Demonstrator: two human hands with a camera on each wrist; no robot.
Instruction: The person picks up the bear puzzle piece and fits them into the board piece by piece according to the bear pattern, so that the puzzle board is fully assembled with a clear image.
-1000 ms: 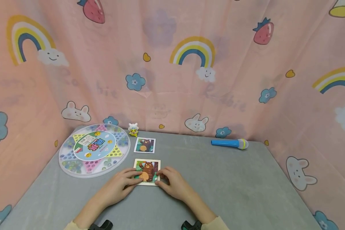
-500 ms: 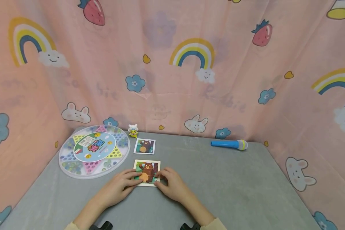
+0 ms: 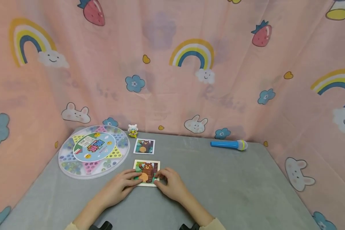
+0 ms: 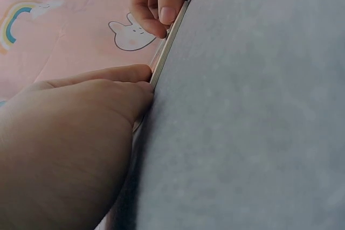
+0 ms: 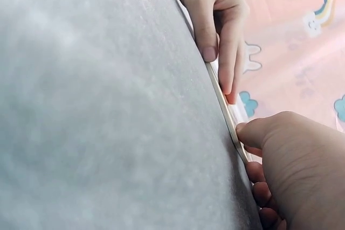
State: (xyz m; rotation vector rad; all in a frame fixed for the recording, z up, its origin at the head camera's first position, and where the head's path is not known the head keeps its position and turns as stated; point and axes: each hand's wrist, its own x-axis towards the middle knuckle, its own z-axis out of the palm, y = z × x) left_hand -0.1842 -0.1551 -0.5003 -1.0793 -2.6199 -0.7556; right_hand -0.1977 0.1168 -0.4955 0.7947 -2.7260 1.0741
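A square bear puzzle [image 3: 148, 169] with a cream border lies flat on the grey table, between the two hands. My left hand [image 3: 118, 188] rests its nearly straight fingers on the puzzle's left side, its thumb by the near left corner. On the other side my right hand [image 3: 172, 184] holds the right edge between curved fingers and thumb. In the left wrist view the puzzle's edge [image 4: 168, 44] shows as a thin pale strip; the right wrist view shows that edge [image 5: 220, 92] too. The fingers partly cover the picture. Just behind lies a smaller bear card [image 3: 144, 146].
A round marble game board [image 3: 66, 166] lies at the back left, with a small yellow-and-white figurine [image 3: 133, 131] beside it. Toward the back right is a blue toy microphone [image 3: 228, 144]. A pink printed curtain [image 3: 172, 102] hangs behind the grey table [image 3: 233, 191].
The whole head view has shifted slightly. Both hands keep nearly the same place on the puzzle, and nothing else has visibly moved.
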